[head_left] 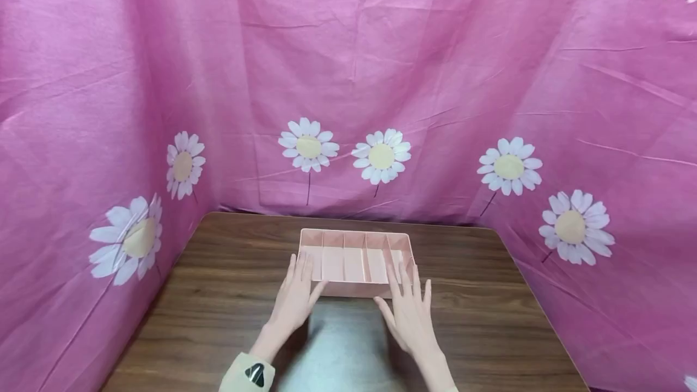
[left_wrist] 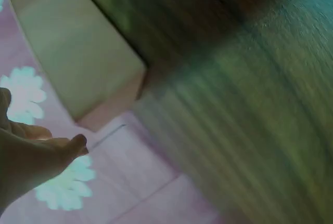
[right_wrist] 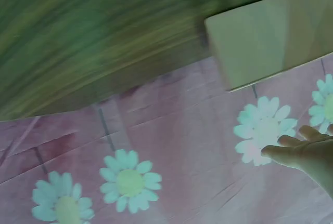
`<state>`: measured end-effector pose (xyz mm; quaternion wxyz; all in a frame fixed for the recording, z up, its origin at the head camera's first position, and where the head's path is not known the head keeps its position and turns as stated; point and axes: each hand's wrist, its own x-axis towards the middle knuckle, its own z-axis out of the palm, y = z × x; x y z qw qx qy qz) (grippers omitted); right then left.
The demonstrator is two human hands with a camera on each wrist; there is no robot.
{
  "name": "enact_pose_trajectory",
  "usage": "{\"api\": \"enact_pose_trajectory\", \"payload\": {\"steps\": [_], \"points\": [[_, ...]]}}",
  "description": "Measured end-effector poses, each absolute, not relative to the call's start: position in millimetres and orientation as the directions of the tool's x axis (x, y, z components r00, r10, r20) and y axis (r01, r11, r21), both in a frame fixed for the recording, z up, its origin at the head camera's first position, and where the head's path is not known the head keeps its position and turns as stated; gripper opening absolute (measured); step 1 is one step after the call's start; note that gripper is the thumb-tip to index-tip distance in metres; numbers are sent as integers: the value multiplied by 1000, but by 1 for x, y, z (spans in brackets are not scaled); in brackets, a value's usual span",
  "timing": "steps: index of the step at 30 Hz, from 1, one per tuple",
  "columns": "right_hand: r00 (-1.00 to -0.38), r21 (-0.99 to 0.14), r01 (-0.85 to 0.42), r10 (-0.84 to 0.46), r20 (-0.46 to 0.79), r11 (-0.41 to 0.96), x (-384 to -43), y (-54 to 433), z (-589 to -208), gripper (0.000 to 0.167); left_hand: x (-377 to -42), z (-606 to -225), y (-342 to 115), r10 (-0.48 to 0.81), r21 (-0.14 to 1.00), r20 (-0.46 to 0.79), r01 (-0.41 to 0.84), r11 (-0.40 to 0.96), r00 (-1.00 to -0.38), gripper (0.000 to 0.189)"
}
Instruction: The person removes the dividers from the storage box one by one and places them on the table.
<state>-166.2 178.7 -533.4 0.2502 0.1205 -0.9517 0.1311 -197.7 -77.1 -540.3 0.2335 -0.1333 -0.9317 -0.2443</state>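
Observation:
A pink box (head_left: 356,290) with several upright dividers lies on the wooden table, its compartments facing up and showing bare bottoms. My left hand (head_left: 294,299) reaches toward its near left corner with fingers spread straight, overlapping the box in the head view. Over the near right corner, my right hand (head_left: 409,313) extends with straight, spread fingers. In the left wrist view the fingers (left_wrist: 57,148) appear apart from the box's side (left_wrist: 78,42). The right wrist view likewise shows the hand (right_wrist: 307,156) clear of the box wall (right_wrist: 270,37). Neither hand holds anything.
The brown wood-grain table (head_left: 218,295) has rounded far corners. A pink cloth (head_left: 348,65) printed with daisies and white letters hangs behind it and along both sides. A pale glare patch lies on the tabletop between the forearms.

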Motion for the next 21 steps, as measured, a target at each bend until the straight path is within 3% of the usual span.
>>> {"api": "enact_pose_trajectory", "payload": {"steps": [4,7,14,21], "points": [[-823,-173,-337,-200,532,926,-178,166,-531,71,-218,-550,-82,5,592,385,251,766,-923,57],[-821,-183,-369,-228,523,911,-189,150,-529,70,-233,-557,-85,-54,663,353,209,719,-934,55],[-860,-211,-404,-292,418,890,-221,100,-536,62,-249,-569,-88,-143,735,341,169,657,-929,48],[-825,-147,-425,-316,467,893,-255,58,-540,49,-252,-575,-83,-139,752,316,159,639,-938,59]]}}
